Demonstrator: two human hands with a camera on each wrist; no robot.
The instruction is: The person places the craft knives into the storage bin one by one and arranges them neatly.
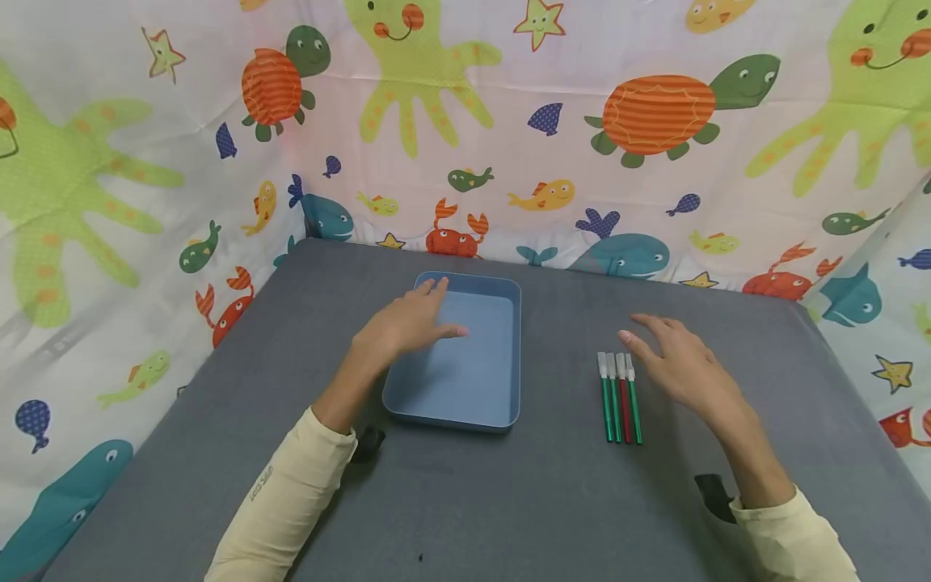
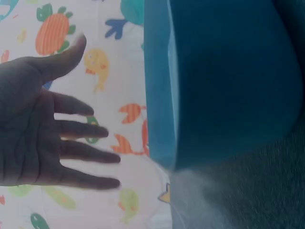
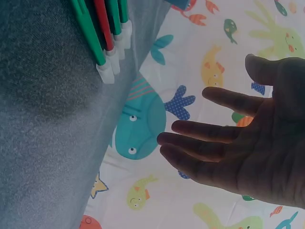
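My left hand [image 1: 407, 322] hovers over the left part of a shallow blue rectangular tray [image 1: 483, 368], its fingers extended and the thumb spread apart. In the left wrist view the palm [image 2: 28, 129] faces the camera, with nothing in it, beside the tray's wall [image 2: 159, 95]. Several slim pens lie side by side to the right of the tray: green pens [image 1: 606, 412] and one red pen [image 1: 625, 412], their whitish caps at the far end. Just right of the caps, my right hand [image 1: 687, 368] is raised, fingers loosely extended, holding nothing.
A grey cloth [image 1: 465, 501] covers the table. Behind it and along both sides hangs a white curtain [image 1: 429, 174] printed with sea animals. Dark wrist devices show beneath the left wrist [image 1: 369, 444] and beside the right wrist [image 1: 715, 496].
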